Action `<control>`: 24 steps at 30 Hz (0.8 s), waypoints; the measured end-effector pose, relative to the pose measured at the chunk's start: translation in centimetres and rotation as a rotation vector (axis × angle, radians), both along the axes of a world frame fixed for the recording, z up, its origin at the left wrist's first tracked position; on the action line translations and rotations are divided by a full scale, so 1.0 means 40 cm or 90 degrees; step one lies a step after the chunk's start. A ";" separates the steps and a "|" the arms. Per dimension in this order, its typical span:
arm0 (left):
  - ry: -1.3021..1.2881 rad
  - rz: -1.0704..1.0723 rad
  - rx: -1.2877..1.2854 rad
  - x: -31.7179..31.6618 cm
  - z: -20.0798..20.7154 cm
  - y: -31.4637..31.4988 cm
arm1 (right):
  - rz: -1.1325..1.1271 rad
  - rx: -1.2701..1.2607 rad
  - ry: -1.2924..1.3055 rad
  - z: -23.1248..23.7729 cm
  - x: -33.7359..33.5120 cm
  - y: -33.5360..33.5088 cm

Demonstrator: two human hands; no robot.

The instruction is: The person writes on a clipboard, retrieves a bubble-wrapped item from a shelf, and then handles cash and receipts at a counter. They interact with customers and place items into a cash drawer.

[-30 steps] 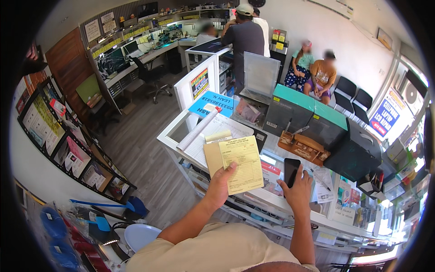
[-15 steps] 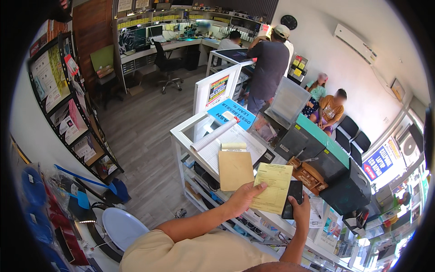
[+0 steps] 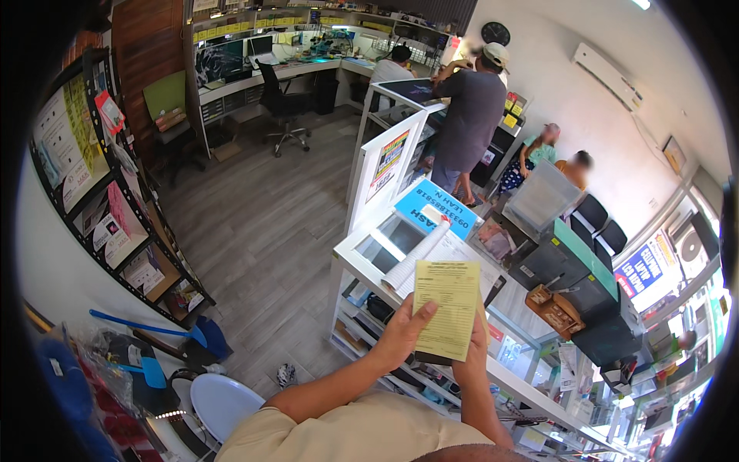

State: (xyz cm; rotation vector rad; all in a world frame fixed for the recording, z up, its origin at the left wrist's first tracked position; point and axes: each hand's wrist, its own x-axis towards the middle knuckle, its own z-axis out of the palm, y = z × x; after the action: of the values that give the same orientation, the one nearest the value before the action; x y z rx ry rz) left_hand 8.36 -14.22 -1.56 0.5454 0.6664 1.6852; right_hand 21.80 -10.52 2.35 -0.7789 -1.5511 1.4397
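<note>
My left hand (image 3: 406,333) is closed on a yellow printed form (image 3: 450,300), its thumb lying across the form's left side. Behind the form's right edge rises my right hand (image 3: 471,368), its fingers largely covered by the paper. A black phone (image 3: 433,359) peeks out as a dark strip under the form's lower edge; the rest of it is hidden. Both hands are above the white-framed glass counter (image 3: 336,296). Just beyond the form, a ruled notebook (image 3: 416,260) with a curled page lies on the counter, partly covered by the paper.
A blue sign (image 3: 437,208) lies past the notebook. To the right stand a wooden holder (image 3: 556,312) and dark green-topped boxes (image 3: 573,266). People stand and sit beyond the counter. At lower left are a white round stool (image 3: 225,402) and a blue dustpan (image 3: 208,336).
The yellow form has turned more upright and now covers most of the phone, which was beside it. My hands have come closer together. The view has shifted, and the brown pad is now hidden.
</note>
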 end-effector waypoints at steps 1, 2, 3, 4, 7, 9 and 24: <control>-0.020 -0.014 -0.003 -0.064 -0.030 -0.018 | 0.046 -0.009 -0.006 -0.015 -0.068 -0.005; -0.027 -0.025 -0.056 -0.130 -0.071 -0.039 | 0.091 -0.020 -0.011 -0.043 -0.138 -0.003; -0.053 -0.010 -0.061 -0.196 -0.080 -0.064 | 0.127 -0.029 -0.021 -0.067 -0.204 -0.001; -0.078 0.005 -0.067 -0.267 -0.086 -0.091 | 0.124 0.037 -0.070 -0.090 -0.280 -0.001; -0.119 0.069 -0.097 -0.465 -0.100 -0.164 | 0.137 0.113 -0.195 -0.127 -0.497 0.008; -0.113 0.113 -0.122 -0.596 -0.095 -0.210 | 0.142 0.063 -0.180 -0.107 -0.628 0.003; 0.164 0.089 -0.212 -1.295 -0.093 -0.023 | 0.193 -0.159 -0.049 -0.153 -1.362 0.289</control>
State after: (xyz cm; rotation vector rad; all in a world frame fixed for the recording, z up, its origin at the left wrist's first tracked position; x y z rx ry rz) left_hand -43.42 -15.13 -5.28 0.4887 1.1701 1.5998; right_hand -32.68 1.05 -3.77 -0.7750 -1.6182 1.8715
